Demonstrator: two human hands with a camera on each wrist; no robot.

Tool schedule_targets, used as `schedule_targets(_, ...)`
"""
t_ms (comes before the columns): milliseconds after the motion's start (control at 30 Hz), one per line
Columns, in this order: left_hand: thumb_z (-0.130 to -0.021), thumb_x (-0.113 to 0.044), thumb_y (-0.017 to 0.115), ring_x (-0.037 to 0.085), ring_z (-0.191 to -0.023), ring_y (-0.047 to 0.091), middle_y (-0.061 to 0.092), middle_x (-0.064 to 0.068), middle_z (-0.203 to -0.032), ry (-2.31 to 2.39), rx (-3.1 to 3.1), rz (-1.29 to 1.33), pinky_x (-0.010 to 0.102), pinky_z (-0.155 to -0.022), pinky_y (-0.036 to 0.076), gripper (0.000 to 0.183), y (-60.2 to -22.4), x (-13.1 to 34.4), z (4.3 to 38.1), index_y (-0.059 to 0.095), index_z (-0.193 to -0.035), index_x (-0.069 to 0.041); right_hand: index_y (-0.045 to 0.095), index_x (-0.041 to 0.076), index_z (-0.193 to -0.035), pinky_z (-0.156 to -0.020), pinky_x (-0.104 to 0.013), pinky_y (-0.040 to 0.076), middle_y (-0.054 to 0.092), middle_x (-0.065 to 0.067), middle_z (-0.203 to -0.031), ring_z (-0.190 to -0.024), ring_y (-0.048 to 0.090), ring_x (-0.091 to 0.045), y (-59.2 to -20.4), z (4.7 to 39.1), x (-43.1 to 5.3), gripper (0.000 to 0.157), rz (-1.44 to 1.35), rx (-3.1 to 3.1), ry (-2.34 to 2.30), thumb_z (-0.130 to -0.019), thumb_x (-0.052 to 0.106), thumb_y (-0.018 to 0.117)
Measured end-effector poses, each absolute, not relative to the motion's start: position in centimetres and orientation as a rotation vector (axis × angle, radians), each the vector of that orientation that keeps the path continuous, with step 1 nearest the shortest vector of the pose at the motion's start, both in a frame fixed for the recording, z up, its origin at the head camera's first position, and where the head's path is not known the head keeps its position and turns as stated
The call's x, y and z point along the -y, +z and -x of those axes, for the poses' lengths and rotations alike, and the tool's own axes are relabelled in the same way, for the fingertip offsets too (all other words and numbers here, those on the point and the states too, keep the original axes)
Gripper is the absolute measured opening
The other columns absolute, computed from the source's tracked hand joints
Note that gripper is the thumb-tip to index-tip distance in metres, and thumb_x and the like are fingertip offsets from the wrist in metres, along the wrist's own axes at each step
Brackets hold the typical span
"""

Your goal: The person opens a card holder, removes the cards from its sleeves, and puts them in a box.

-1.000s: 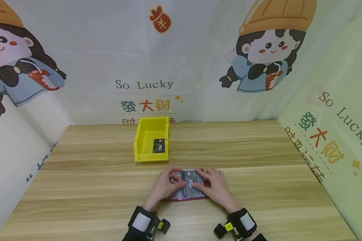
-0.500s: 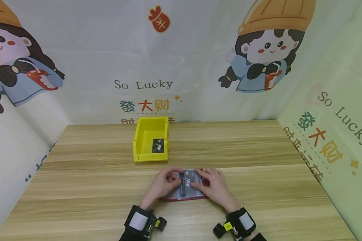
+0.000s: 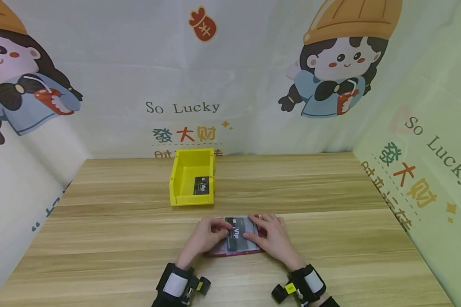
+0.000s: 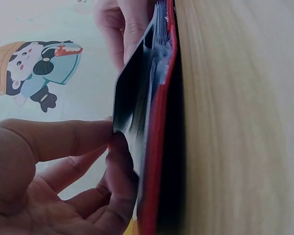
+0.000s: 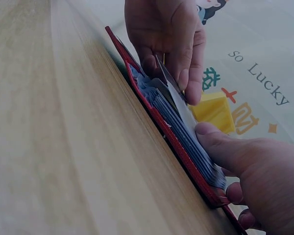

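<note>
– From the head, faces which way?
– Looks forward and down from above the table (image 3: pixel 100 243), far enough off to take in the left hand (image 3: pixel 205 234), the right hand (image 3: pixel 273 238), the yellow bin (image 3: pixel 192 200) and the printed backdrop (image 3: pixel 246 76).
– From the left wrist?
– Looks from close by, low and edge-on at the red-edged card holder (image 4: pixel 158 122); turned sideways, table upright at right.
– From the right wrist?
– Sits close and low too, slanted; looks past the right hand towards the left.
– Shares what with the head view?
– Takes in the same hands, holder and bin.
</note>
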State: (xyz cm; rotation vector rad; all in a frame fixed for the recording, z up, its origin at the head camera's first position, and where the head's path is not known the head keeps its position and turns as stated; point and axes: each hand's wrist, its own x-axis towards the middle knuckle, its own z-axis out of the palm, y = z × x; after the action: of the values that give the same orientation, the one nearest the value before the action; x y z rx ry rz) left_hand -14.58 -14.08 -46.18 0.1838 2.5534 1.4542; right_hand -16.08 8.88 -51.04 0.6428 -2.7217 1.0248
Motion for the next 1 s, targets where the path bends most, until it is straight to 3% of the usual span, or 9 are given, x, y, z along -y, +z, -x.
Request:
schedule_targets(167,-0.096,0.002,0.066,0.014,-0.079,0.06,0.073,0.015,-0.109,1.498,-2.532,-0.149,0.025,-0.07,0.049,0.017,-46.2,14.1,14.3,0.079,-0.107,0.0,0.074,0.005,-0.129,-0.086,-0.039,0.032,0.065,-0.002,-0.094,-0.09,0.051,-0.017,-51.2,16.1,-8.9,0.051,-0.64,2.709,1.024,-0.087,0.031,0.085)
schedule_targets(400,-0.091,-0.002,0.078,0.01,-0.068,0.06,0.071,0.009,-0.084,1.607,-2.55,-0.093,0.021,-0.06,0.049,0.01,-46.6,13.6,13.8,0.077,-0.099,0.004,0.074,0.005,-0.13,-0.085,-0.037,0.03,0.061,0.002,-0.089,-0.087,0.047,-0.015,-51.1,16.0,-8.9,0.051,-0.639,2.726,1.023,-0.087,0.03,0.085)
schedule_targets(567,-0.088,0.001,0.078,0.01,-0.065,0.058,0.068,0.008,-0.082,1.639,-2.568,-0.066,0.021,-0.059,0.048,0.01,-46.9,13.8,13.7,0.074,-0.098,0.004,0.074,0.005,-0.13,-0.085,-0.036,0.028,0.055,0.004,-0.084,-0.085,0.044,-0.013,-51.0,16.0,-8.6,0.051,-0.62,2.726,1.042,-0.088,0.031,0.084)
schedule_targets(800,-0.089,0.004,0.075,0.011,-0.062,0.06,0.072,0.01,-0.08,1.694,-2.533,0.036,0.024,-0.058,0.051,0.021,-47.2,14.7,14.1,0.068,-0.108,0.006,0.074,0.005,-0.13,-0.084,-0.036,0.026,0.053,0.005,-0.082,-0.083,0.042,-0.013,-51.1,15.8,-8.3,0.051,-0.575,2.73,1.054,-0.088,0.032,0.085)
schedule_targets(1000,-0.093,0.003,0.074,0.015,-0.069,0.063,0.072,0.011,-0.083,1.674,-2.548,0.111,0.027,-0.062,0.053,0.038,-46.4,15.9,14.5,0.058,-0.127,0.004,0.075,0.004,-0.128,-0.082,-0.035,0.026,0.05,0.006,-0.078,-0.08,0.039,-0.011,-51.3,15.9,-8.2,0.051,-0.576,2.701,1.036,-0.086,0.032,0.086)
